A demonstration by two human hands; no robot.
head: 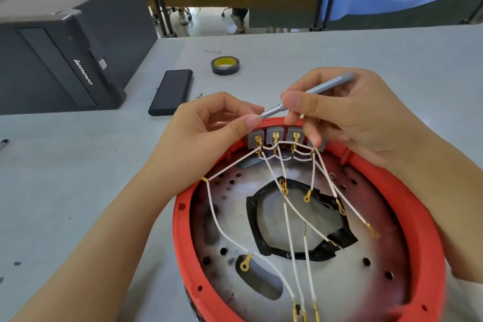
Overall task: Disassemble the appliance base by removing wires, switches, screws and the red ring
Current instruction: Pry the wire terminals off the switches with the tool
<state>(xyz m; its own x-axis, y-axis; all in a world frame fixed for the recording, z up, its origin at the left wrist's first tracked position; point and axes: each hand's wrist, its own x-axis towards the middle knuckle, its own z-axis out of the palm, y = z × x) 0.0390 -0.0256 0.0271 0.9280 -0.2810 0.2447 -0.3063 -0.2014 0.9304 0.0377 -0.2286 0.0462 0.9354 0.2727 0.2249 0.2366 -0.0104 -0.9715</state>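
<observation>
The round appliance base lies bottom-up on the table, with a red ring around its metal plate. A row of grey switches sits at the ring's far rim. Several white wires with gold terminals run from them across the plate. My right hand holds a slim grey screwdriver, tip pointing left at the far rim above the switches. My left hand curls at the rim, thumb and fingertips pinching by the leftmost switch at the screwdriver's tip.
A roll of black tape and a flat black case lie beyond the base. A black computer tower stands at the far left. A few tiny loose parts lie behind the tape.
</observation>
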